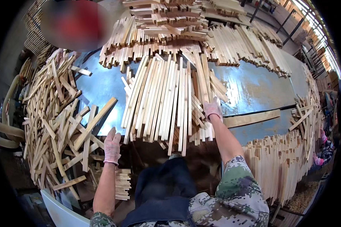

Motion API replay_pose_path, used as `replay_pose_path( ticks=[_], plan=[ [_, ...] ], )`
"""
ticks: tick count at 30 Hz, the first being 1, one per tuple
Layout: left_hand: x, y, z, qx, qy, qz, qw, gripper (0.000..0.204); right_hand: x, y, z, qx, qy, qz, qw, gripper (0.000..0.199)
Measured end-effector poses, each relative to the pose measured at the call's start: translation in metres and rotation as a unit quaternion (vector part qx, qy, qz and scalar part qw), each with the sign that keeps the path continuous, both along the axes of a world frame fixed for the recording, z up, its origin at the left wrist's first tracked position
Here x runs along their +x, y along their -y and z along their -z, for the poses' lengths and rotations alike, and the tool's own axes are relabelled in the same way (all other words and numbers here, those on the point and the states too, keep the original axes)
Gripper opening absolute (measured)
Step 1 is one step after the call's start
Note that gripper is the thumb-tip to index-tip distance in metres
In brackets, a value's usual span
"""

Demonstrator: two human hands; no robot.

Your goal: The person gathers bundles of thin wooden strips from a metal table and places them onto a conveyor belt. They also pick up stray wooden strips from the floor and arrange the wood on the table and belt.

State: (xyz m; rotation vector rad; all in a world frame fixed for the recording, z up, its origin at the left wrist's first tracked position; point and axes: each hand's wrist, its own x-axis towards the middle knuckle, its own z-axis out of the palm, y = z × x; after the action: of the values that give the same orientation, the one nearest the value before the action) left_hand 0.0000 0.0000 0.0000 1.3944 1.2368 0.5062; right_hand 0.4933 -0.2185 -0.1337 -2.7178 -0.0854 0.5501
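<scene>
In the middle lies a fanned stack of pale wooden strips, their near ends jutting past the table's front edge. My right hand, in a light knit glove, is at the stack's right side. Its fingers close on the near end of a wider wooden strip that slants away from me. My left hand, gloved the same way, hovers left of the stack with its fingers stretched out and nothing in it. Beside it is a jumbled heap of loose strips.
The blue metal tabletop bears neat rows of strips at the back. A single flat board lies to the right. Upright bundled strips stand at near right. Across the table at far left is a blurred person in red.
</scene>
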Motion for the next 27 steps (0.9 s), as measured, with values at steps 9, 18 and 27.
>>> replay_pose_path(
  ticks=[9,18,27],
  plan=[
    [0.137,-0.141,0.109,0.245,-0.318,0.147,0.904,0.066,0.089,-0.084,-0.021,-0.014,0.033,-0.012,0.999,0.077],
    [0.192,-0.135,0.112,0.15,-0.291,0.128,0.936,0.049,0.057,-0.059,-0.108,-0.031,-0.062,-0.097,0.993,0.057],
    [0.2,-0.139,0.086,0.331,-0.369,0.242,0.834,0.057,-0.045,-0.032,-0.051,0.06,-0.101,-0.183,0.976,0.077]
  ],
)
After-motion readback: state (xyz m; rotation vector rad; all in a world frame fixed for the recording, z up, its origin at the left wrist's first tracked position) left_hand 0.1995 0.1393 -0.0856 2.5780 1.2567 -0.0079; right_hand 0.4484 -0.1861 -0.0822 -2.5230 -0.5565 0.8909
